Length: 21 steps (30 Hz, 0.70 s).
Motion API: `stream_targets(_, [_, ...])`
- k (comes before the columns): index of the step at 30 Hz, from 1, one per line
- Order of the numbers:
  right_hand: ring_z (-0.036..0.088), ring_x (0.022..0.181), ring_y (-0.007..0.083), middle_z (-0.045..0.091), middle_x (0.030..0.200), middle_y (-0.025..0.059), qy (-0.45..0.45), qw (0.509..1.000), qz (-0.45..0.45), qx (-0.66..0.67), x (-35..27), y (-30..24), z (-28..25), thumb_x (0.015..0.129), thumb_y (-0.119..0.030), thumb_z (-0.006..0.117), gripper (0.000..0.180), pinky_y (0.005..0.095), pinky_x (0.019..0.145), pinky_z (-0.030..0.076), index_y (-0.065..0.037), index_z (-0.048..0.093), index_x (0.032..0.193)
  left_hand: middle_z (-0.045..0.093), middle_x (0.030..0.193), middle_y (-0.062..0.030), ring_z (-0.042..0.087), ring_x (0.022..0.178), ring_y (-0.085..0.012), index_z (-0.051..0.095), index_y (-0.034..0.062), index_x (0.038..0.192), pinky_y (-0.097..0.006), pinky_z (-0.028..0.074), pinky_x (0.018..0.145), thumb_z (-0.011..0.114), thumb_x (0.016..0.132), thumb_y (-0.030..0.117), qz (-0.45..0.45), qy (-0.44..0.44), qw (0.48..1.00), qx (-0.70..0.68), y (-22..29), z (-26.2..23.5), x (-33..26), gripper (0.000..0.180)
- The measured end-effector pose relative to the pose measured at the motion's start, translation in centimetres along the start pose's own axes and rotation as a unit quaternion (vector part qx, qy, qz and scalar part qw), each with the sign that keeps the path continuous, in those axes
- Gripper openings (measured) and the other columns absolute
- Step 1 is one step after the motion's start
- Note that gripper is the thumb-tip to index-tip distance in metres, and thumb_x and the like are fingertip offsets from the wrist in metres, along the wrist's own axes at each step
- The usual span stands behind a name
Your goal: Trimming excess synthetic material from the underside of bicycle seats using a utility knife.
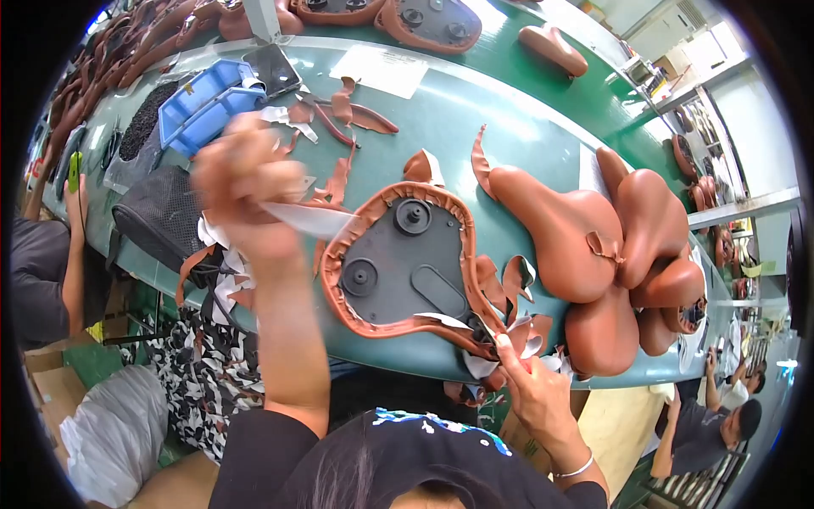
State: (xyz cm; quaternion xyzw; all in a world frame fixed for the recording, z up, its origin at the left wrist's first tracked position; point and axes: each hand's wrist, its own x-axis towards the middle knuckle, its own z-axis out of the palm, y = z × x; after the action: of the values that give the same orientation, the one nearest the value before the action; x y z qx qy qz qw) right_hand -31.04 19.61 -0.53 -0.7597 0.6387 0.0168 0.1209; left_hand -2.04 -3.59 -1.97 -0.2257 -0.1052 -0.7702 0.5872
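An upside-down brown bicycle saddle (398,254) lies in front of me, showing its dark base with two round black mounts and gathered cover edges. My left hand (250,165), smeared by motion, is raised left of it. Its fingers look closed on a pale pointed strip (309,219) that reaches toward the saddle's left edge. At the saddle's narrow nose, my right hand (534,386) is closed around the tip, thumb on top. Something red shows by its fingers, too small to name. Brown and white cover scraps (517,280) lie beside the nose.
Several finished brown saddles (577,237) are piled on the right of the green table (441,110). A blue bin (203,106) and a black mesh bag (161,212) stand at the left. Below are a heap of scraps (203,365) and a white sack (119,433). Other people work at both sides.
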Motion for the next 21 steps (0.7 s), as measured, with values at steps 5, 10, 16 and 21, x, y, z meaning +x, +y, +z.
stream_targets(5, [0.066,0.069,0.0262,0.065,0.09,0.0166,0.247,0.933,-0.013,0.26,2.4,2.9,-0.7,0.073,-0.008,0.075,0.045,0.0329,0.06,0.052,-0.004,0.059,0.115,0.05,0.07,-0.0022,0.05,0.058,-0.0138,0.062,0.003,0.092,-0.027,0.04,0.05,0.063,0.084,0.017,-0.22,-0.101,0.857,0.454,1.8,3.8,-3.5,0.016])
stream_targets(10, [0.064,0.076,0.0307,0.064,0.089,0.0181,0.137,0.935,-0.047,0.323,10.3,1.5,1.0,0.084,-0.017,0.069,0.027,0.0366,0.067,0.05,-0.002,0.058,0.103,0.065,0.079,-0.0093,0.062,0.071,-0.013,0.069,0.001,0.09,-0.028,0.048,0.063,0.062,0.086,0.024,-0.255,0.093,0.471,0.839,0.9,2.5,-2.4,0.025])
stream_targets(16, [0.062,0.074,0.0165,0.063,0.078,0.0098,0.208,0.895,-0.075,0.388,13.6,5.0,-2.9,0.087,-0.016,0.065,0.023,0.0309,0.069,0.05,-0.004,0.058,0.104,0.064,0.087,-0.0033,0.059,0.08,-0.0131,0.066,-0.0007,0.1,-0.027,0.048,0.07,0.061,0.091,0.031,-0.382,0.206,0.562,0.705,1.0,-4.9,1.0,0.033])
stream_targets(21, [0.05,0.056,0.0061,0.056,0.072,0.0015,0.369,0.769,0.071,0.517,20.1,12.1,-10.6,0.089,-0.018,0.063,0.028,0.019,0.048,0.039,-0.003,0.053,0.111,0.063,0.097,-0.0063,0.061,0.079,-0.0127,0.057,0.0001,0.11,-0.028,0.05,0.067,0.058,0.092,0.038,-0.052,0.33,0.755,0.565,0.6,-7.4,9.6,0.042])
